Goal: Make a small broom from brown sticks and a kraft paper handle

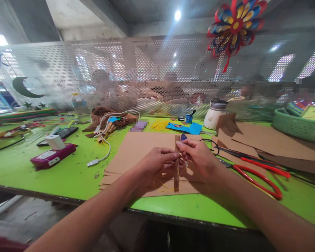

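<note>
Just above a stack of brown cardboard sheets (pixel 139 145), my left hand (pixel 160 161) pinches a narrow brown strip (pixel 176 176), which looks like folded paper or card. My right hand (pixel 196 154) is closed close against the strip's right side, thumb and forefinger together. What sits between those fingertips is too small to make out. Thin yellow thread (pixel 161 182) loops below both hands. Behind the right fingers a dark blue cap or handle (pixel 183 137) shows in part.
Red-handled scissors (pixel 259 180) and cut brown sheets (pixel 275 140) lie right, near a green basket (pixel 296 126). A purple power strip (pixel 54 156) and white USB cable (pixel 93 163) lie left. At the back stand a white jar (pixel 214 117) and blue paper (pixel 189 128).
</note>
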Demonstrator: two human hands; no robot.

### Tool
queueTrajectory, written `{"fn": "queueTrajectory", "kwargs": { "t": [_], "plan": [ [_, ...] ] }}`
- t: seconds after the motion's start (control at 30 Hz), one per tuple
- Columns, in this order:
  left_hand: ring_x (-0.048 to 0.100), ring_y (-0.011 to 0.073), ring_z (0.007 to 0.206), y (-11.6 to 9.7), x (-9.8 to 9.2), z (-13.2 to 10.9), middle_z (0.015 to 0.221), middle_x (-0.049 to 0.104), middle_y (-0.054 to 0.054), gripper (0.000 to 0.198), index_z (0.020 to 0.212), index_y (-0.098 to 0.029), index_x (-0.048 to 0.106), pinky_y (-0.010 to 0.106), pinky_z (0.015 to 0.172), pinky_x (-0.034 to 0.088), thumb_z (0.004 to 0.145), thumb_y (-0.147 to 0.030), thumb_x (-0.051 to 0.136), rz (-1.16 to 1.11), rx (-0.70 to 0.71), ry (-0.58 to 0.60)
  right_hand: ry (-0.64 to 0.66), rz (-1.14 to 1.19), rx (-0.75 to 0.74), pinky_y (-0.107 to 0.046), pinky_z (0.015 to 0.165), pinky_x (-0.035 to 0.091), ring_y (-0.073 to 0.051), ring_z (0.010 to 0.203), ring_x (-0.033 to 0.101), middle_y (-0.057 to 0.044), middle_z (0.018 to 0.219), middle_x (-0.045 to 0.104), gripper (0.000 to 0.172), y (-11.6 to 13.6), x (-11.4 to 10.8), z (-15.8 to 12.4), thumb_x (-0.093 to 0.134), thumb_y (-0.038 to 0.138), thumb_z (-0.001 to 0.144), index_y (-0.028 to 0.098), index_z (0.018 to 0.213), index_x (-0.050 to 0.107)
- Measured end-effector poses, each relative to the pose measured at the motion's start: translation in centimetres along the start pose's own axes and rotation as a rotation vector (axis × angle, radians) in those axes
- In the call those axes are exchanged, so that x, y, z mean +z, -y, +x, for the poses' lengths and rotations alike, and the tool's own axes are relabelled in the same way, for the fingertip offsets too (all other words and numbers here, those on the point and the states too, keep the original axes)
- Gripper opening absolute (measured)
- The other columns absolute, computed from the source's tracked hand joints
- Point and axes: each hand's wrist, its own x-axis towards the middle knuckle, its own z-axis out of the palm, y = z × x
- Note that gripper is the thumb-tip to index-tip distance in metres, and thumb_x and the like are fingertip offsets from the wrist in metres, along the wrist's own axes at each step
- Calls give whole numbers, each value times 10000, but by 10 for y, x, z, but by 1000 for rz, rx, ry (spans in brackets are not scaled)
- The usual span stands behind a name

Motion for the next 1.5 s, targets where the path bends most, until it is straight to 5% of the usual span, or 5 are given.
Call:
{"fn": "queueTrajectory", "kwargs": {
  "t": [0.3, 0.43, 0.63, 0.9, 1.5],
  "plan": [
    [646, 171, 760, -25, -21, 0, 822, 693, 109, 166, 812, -89, 672, 278, 736, 487, 754, -239, 631, -43, 370, -268, 318, 17, 219, -335, 662, 485, -168, 758, 609, -24, 843, 633, 405, 10, 22, -23, 639, 430, 762, 252, 1116, 555],
    [643, 172, 764, -29, -22, -3, 796, 687, 99, 155, 775, -89, 667, 289, 741, 481, 757, -236, 623, -55, 415, -356, 319, -92, 297, -292, 553, 473, -123, 545, 558, 9, 594, 590, 304, -4, 25, -25, 677, 430, 719, 158, 838, 615],
    [636, 172, 749, -29, -22, -2, 749, 679, 96, 125, 720, -88, 652, 296, 730, 486, 750, -205, 619, -67, 479, -376, 246, -407, 49, -223, 465, 353, -72, 418, 441, 33, 424, 521, 381, 1, 21, -22, 519, 472, 824, 152, 632, 593],
    [647, 180, 769, -28, -19, -2, 773, 686, 98, 129, 736, -90, 665, 306, 766, 488, 746, -214, 633, -100, 452, -364, 221, -59, 293, -247, 474, 404, -88, 464, 480, 54, 529, 512, 297, -12, 32, -26, 723, 416, 630, 161, 685, 580],
    [660, 155, 698, -31, -15, -5, 730, 672, 79, 110, 787, -75, 651, 246, 698, 525, 788, -110, 548, -217, 269, -297, 431, -897, -151, -216, 453, 309, -95, 482, 456, 5, 543, 591, 194, 8, 30, -39, 537, 261, 779, 149, 702, 676]
  ]
}}
